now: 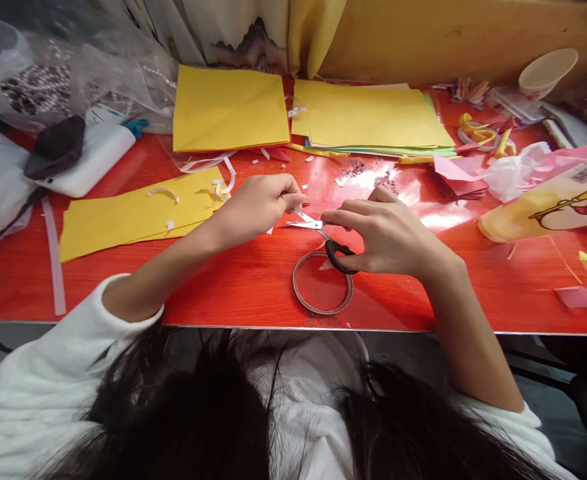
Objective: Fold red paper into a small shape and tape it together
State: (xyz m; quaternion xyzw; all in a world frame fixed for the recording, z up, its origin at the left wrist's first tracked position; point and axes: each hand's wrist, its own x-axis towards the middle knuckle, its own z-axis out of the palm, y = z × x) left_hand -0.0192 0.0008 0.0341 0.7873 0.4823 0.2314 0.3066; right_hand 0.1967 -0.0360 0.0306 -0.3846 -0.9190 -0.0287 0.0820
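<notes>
My right hand (386, 233) grips scissors (341, 257) with black handles, their blades parted and pointing left. Thumb and fingertips of my left hand (268, 200) are pinched together right by the blade tips. A pale bit shows at those fingertips, too small to name. Below the scissors a roll of tape (296, 287) lies flat on the red table (233, 287), near its front edge. Yellow paper strips (123, 213) with white scraps on them lie under and left of my left forearm.
Stacks of yellow paper (228, 110) lie at the back. A phone (56, 150) rests on a white box (91, 157) at left, near plastic bags (68, 80). At right are a drink cup (548, 200), pink paper (456, 177) and a paper cup (548, 73).
</notes>
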